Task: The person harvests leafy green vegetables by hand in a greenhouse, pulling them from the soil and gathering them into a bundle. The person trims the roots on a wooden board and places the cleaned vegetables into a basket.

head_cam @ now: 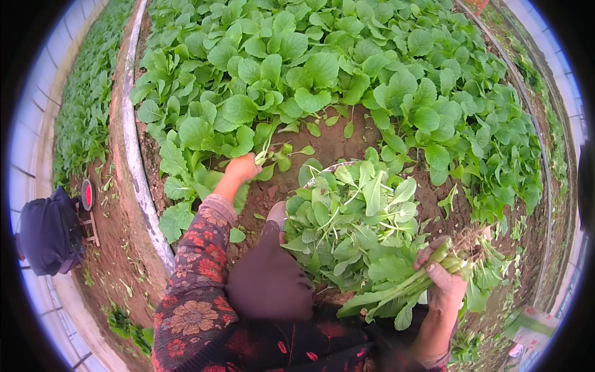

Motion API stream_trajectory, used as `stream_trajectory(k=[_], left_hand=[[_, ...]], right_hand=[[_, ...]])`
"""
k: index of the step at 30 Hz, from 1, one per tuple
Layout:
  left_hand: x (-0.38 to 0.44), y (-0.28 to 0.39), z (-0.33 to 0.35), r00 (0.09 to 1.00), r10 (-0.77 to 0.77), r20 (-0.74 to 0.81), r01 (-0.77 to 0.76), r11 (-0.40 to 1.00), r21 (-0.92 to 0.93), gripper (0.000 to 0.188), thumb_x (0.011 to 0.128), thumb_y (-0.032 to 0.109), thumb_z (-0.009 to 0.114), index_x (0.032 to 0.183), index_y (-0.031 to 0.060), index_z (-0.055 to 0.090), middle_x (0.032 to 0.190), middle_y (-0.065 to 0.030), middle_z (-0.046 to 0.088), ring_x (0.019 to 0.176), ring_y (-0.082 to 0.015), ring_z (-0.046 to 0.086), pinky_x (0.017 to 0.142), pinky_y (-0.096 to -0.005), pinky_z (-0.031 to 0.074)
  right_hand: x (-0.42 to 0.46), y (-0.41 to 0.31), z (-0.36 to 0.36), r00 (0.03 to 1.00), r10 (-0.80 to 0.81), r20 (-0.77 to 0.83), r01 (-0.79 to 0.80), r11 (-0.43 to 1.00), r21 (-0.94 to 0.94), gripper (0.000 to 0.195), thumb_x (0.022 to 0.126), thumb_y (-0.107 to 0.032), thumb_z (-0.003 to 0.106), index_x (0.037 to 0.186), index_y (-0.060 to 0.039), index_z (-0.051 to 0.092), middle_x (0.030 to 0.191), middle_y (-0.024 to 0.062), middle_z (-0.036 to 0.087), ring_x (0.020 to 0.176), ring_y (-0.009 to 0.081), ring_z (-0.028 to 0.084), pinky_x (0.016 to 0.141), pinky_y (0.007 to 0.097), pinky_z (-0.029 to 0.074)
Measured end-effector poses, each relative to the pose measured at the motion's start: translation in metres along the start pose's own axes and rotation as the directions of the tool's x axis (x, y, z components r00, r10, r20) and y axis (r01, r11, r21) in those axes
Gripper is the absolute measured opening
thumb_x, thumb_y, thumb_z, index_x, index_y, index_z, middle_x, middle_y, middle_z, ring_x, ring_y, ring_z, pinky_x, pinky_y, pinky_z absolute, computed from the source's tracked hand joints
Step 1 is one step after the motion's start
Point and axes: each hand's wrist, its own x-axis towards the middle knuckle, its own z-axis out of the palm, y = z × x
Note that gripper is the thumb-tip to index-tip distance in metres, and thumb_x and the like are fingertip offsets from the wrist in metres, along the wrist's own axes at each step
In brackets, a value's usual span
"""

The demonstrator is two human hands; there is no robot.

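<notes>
My left hand [241, 168] reaches out at the edge of the bed of leafy greens [320, 69], its fingers closed around the pale stems of a small leafy plant [261, 157]. Whether that plant's roots are in the soil is hidden. In my right hand [441, 274] is a bunch of leafy greens [409, 288], held by the stems. Its tangled roots [467, 242] point up and to the right, and its leaves hang towards my lap. Before my knees a heap of loose greens [344, 223] fills a container whose pale rim [327, 169] mostly lies hidden under leaves.
A white-coated strip [132, 116] runs along the bed's left side, a dark hose [534, 107] along its right. Beyond the strip, a person in dark clothing [51, 232] bends near a wooden stool [90, 230] and a basin [87, 195]. A printed bag [534, 325] lies lower right.
</notes>
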Motion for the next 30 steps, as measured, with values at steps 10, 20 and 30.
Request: stream_trajectory(k=[10, 20, 30], left_hand=[[-0.074, 0.094, -0.064, 0.867, 0.398, -0.298, -0.462, 0.419, -0.782, 0.070, 0.079, 0.027, 0.077, 0.133, -0.0061, 0.046, 0.118, -0.0130, 0.063, 0.096, -0.0161, 0.063, 0.086, -0.0293, 0.049], [-0.264, 0.217, -0.160, 0.688, 0.642, -0.339, -0.525, 0.118, -0.843, 0.036, 0.079, 0.012, 0.068, 0.113, 0.0015, 0.061, 0.100, -0.0054, 0.066, 0.090, -0.0138, 0.062, 0.085, -0.0296, 0.049], [-0.323, 0.287, -0.099, 0.599, 0.671, -0.438, -0.303, -0.316, -0.899, 0.023, 0.084, 0.004, 0.065, 0.105, 0.0001, 0.059, 0.089, -0.0083, 0.066, 0.083, -0.0191, 0.065, 0.075, -0.0331, 0.054]], right_hand=[[-0.022, -0.011, -0.010, 0.984, -0.008, 0.180, -0.007, 0.996, 0.086, 0.045, 0.074, 0.007, 0.068, 0.115, 0.0020, 0.052, 0.090, 0.0129, 0.066, 0.081, 0.0229, 0.066, 0.075, 0.0348, 0.055], [-0.040, -0.014, -0.021, 0.972, -0.133, 0.191, 0.103, 0.982, 0.157, 0.034, 0.072, 0.002, 0.073, 0.105, -0.0001, 0.065, 0.093, 0.0083, 0.069, 0.082, 0.0186, 0.066, 0.076, 0.0319, 0.053], [-0.048, -0.017, -0.026, 0.928, -0.074, 0.366, 0.023, 0.990, 0.141, 0.037, 0.071, 0.001, 0.077, 0.106, -0.0043, 0.067, 0.098, -0.0002, 0.067, 0.086, 0.0101, 0.062, 0.079, 0.0262, 0.051]])
